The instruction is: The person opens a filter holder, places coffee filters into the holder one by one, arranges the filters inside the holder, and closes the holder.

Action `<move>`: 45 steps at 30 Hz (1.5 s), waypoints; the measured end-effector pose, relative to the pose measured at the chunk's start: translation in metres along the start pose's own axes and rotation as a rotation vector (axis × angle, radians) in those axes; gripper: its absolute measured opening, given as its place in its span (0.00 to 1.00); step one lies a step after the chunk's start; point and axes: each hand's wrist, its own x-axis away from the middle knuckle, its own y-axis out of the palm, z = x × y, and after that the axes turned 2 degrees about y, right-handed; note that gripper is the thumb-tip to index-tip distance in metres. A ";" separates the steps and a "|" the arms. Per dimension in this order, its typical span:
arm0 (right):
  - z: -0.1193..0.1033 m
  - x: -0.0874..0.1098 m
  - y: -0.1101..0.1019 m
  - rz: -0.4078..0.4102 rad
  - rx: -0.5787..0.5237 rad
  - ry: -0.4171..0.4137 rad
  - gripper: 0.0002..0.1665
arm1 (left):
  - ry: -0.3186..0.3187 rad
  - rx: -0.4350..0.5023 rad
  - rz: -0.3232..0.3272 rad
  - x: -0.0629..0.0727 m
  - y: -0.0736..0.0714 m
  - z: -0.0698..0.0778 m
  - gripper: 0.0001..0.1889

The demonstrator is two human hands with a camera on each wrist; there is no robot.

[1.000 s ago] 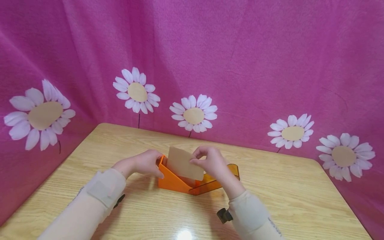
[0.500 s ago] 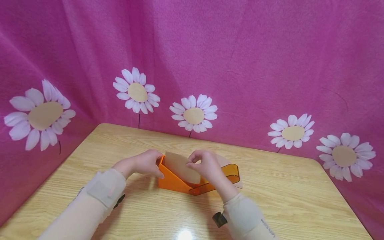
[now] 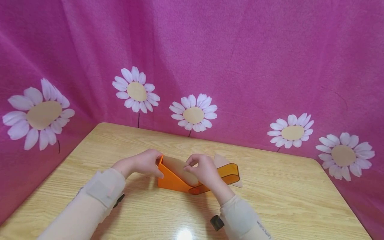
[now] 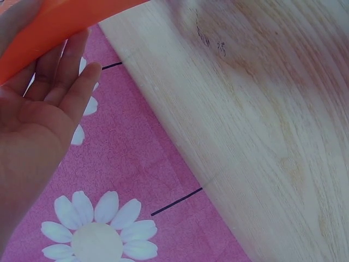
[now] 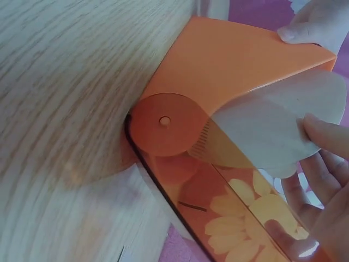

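Pink daisy-print cloth backs the desk (image 3: 270, 200). Right hand (image 3: 204, 170) pinches the tan card (image 3: 180, 168), now sunk lower into the orange holder (image 3: 174, 181); left hand (image 3: 144, 163), fingers straight, steadies its left end.

head view looks down; wrist views sit close, sharing the orange holder (image 3: 180, 181).

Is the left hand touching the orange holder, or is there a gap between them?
Touching. In the left wrist view the straight fingers of the left hand lie against the orange holder with no gap; the head view shows the same at its left end.
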 end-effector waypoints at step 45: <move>0.002 0.001 0.008 -0.042 0.157 0.030 0.05 | -0.028 0.038 -0.013 0.000 -0.001 0.001 0.14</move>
